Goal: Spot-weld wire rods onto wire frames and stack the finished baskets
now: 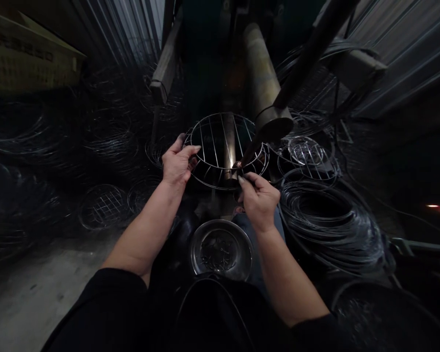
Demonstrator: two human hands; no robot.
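A round wire rack [213, 142] with parallel bars is held level between the arms of a machine. My left hand [178, 164] is closed on its left rim, thumb on top. At the near right rim, my right hand [258, 199] pinches at the wire beside the machine's electrode tip [238, 168]; whether a small separate piece is between the fingers is too dark to make out. Under the rim stands a metal post [229, 146]. Below, a steel bowl [222, 249] with several small metal pieces in it rests by my lap.
A thick cylindrical machine arm [266, 78] slopes down from above. Coiled wire [330, 215] lies at the right, finished-looking wire racks [310, 151] behind it. More racks [104, 205] and stacked wire rings [110, 139] are at the left, near a yellow crate [29, 58].
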